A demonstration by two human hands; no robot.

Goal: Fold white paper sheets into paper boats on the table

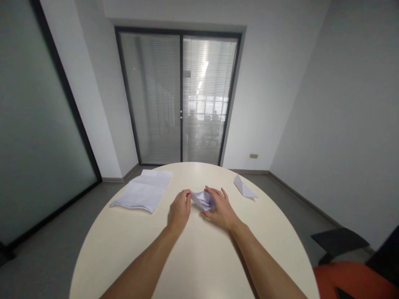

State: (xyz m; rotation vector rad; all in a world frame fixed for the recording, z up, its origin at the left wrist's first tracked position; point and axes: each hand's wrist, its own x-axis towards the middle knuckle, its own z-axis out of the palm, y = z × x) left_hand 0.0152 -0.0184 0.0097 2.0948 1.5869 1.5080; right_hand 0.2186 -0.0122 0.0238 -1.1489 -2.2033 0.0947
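Bare forearms [143, 261] of mine stretch over the round cream table [195, 265], and between my hands is a small folded paper [203, 201]. With my left hand [179, 211] I pinch its left corner between thumb and fingers. My right hand [221, 209] curls about its right side, thumb low at the near edge, fingers over the far one, so I'm grasping it from both ends. Its creased faces stand partly open; whether its underside touches the tabletop, I cannot tell. Left of my hands lie white sheets [145, 189], near the table's edge. To the right, apart from me, sits another folded piece [245, 189] with a pointed tip.
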